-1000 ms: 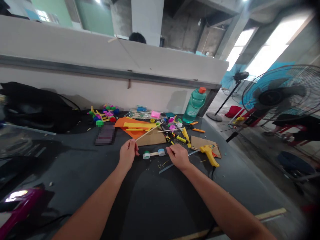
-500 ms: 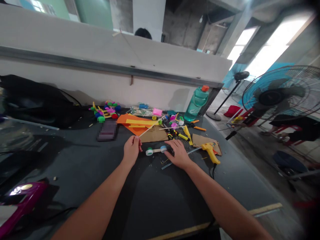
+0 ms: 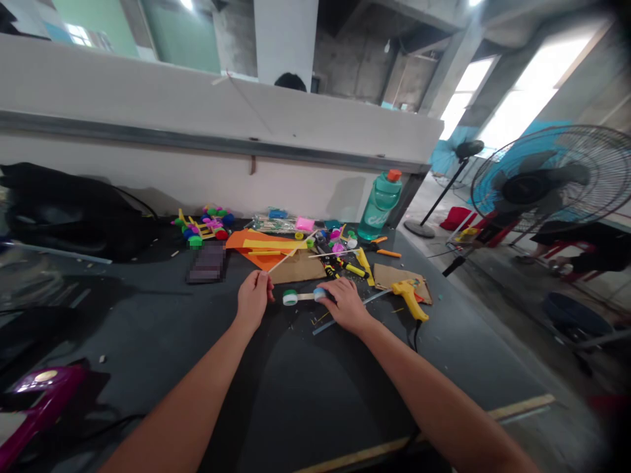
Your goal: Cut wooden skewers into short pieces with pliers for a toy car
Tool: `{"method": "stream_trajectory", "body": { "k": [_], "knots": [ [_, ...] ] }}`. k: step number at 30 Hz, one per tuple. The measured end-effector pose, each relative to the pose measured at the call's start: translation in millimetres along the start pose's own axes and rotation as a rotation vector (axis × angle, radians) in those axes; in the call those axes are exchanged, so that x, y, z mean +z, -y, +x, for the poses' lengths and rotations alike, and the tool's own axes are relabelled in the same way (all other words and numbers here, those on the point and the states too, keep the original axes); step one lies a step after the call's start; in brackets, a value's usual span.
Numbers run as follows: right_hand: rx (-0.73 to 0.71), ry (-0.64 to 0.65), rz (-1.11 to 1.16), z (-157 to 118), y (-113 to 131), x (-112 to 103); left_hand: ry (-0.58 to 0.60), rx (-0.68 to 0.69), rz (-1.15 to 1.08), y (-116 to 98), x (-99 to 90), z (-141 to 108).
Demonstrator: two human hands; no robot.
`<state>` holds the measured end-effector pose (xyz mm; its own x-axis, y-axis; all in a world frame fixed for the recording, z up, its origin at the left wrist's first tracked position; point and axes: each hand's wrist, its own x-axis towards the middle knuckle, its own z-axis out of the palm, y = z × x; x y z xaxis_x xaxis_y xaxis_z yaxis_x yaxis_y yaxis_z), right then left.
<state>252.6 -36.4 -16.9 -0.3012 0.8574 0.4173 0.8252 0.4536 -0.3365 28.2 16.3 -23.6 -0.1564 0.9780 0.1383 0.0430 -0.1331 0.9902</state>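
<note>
My left hand (image 3: 252,299) pinches the near end of a thin wooden skewer (image 3: 283,260), which slants up to the right over a piece of cardboard (image 3: 298,267). To its right, a green and white bottle cap (image 3: 290,297) stands on the black table. A flat wooden stick (image 3: 306,297) joins that cap to a bluish bottle cap (image 3: 319,293). The thumb and fingers of my right hand (image 3: 345,306) close around the bluish cap. Another thin stick (image 3: 335,253) lies beyond my right hand.
A yellow glue gun (image 3: 409,295) with its cord and a metal ruler (image 3: 340,320) lie to the right. Orange-handled pliers (image 3: 387,249), a green bottle (image 3: 380,207) and orange sheets (image 3: 241,243) stand or lie behind. A magenta device (image 3: 46,401) is at the left.
My right hand's fingers have closed in around the bluish cap. My left hand keeps its pinch on the skewer. The whole view has shifted slightly.
</note>
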Motion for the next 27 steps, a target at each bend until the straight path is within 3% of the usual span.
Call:
{"method": "stream_trajectory", "body": {
  "k": [13, 27],
  "knots": [
    [-0.038, 0.050, 0.008, -1.1, -1.6, 0.2, 0.012, 0.000, 0.012, -0.7, 0.4, -0.7],
    [-0.022, -0.032, -0.023, -2.9, 2.0, -0.1, 0.044, 0.020, 0.063, 5.4, -1.9, 0.0]
  ]
}}
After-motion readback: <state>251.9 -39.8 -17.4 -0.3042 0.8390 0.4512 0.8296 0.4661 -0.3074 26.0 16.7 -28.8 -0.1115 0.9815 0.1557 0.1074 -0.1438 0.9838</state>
